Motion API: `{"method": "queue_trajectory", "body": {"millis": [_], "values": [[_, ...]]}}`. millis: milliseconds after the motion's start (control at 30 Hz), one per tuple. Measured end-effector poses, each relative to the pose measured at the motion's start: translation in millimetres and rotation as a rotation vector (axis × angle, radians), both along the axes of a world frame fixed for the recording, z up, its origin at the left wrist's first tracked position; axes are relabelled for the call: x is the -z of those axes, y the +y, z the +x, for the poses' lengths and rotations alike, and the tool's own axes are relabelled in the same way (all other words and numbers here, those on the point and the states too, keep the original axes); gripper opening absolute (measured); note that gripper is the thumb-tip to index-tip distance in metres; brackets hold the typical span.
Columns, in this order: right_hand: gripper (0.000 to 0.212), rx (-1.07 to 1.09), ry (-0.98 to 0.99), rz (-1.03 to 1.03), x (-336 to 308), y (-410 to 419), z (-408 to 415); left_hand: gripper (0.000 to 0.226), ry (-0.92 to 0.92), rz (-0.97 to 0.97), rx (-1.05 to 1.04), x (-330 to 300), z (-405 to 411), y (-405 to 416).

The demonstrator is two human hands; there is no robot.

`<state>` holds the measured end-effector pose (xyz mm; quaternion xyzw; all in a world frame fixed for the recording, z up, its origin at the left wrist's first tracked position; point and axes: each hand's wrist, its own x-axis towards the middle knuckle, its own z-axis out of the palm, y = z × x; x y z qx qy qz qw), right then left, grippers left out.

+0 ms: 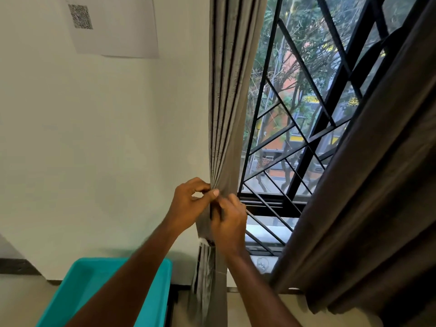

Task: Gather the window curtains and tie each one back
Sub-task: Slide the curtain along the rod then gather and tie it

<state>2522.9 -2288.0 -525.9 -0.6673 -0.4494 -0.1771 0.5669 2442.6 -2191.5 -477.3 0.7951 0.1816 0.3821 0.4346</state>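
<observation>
Below and left of the left hand point(188, 201): teal bin point(99, 291) on the floor, clear of the work. Above and left: printed sheet point(113, 24) on the wall, not involved.

Left hand: thumb and fingers pinched together on the pleats of the grey curtain point(226, 102), at the point where the folds converge. Judged purpose: holding the gathered bundle tight against the window edge so that it cannot spread.

Right hand point(230, 223): touching the left, just below and right of it, fingers curled closed against the same bundle. What is held inside cannot be told; no tie-back visible. Below both hands: curtain hanging in loose folds to the sill.

Right of the hands: window grille point(306, 128), uncovered. Further right: dark curtain point(365, 197), draped loose, untied.

Assessment: first curtain gathered, fastening in hand; second not yet begun.
</observation>
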Motion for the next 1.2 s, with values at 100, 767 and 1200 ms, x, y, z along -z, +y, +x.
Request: {"method": "queue_trajectory", "body": {"millis": [100,767,1200], "values": [[0.013,-0.034,-0.072,-0.107,9.4,-1.5,-4.0,0.015,-0.024,0.017,-0.102,-0.4,8.0,-7.7],[0.03,-0.406,0.836,-0.076,-8.5,-14.0,74.6,0.021,0.094,-0.069,-0.005,-2.9,-19.8,8.2],[0.022,0.051,0.18,0.043,2.3,-20.1,6.2,0.018,-0.048,0.322,-0.501,11.4,7.9,-7.5]]}}
